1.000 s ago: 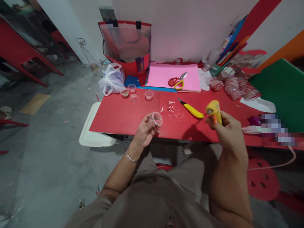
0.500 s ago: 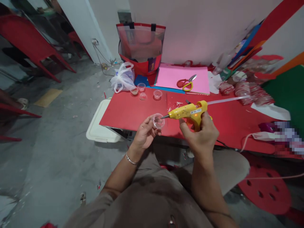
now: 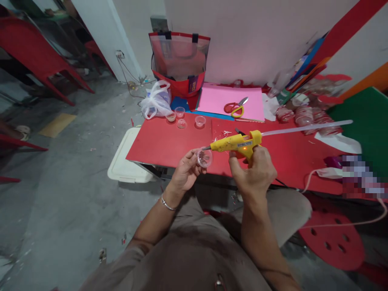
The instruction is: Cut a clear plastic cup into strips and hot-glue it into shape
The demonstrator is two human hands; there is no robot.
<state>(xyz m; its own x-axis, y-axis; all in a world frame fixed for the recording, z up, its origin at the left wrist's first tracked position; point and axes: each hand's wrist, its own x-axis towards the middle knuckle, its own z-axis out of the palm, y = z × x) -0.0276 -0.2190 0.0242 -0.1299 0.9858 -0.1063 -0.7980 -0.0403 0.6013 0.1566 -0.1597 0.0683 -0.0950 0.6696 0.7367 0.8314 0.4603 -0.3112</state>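
Observation:
Between the fingertips of my left hand (image 3: 187,170) is a small clear plastic cup (image 3: 205,158), tilted toward me over the front part of the table. My right hand (image 3: 254,167) grips a yellow glue gun (image 3: 233,142) by its handle, with an orange light lit on its side. A long translucent glue stick (image 3: 306,127) sticks out of the back of the gun. The dark nozzle sits at the cup's upper rim; whether it touches, I cannot tell. Another clear cup (image 3: 200,121) stands behind, beside several small cups and a lid (image 3: 181,123).
On the red table (image 3: 157,141) lie scissors (image 3: 235,108) on pink paper (image 3: 250,91). At the back left are a white plastic bag (image 3: 157,101) and a mesh tote bag (image 3: 182,56). Stacked red-rimmed containers (image 3: 304,117) fill the right. A red stool (image 3: 333,238) stands below.
The glue gun's nozzle has shifted up and left, from inside the cup to its upper rim. The cup has tilted and moved slightly right. The camera view has shifted a little.

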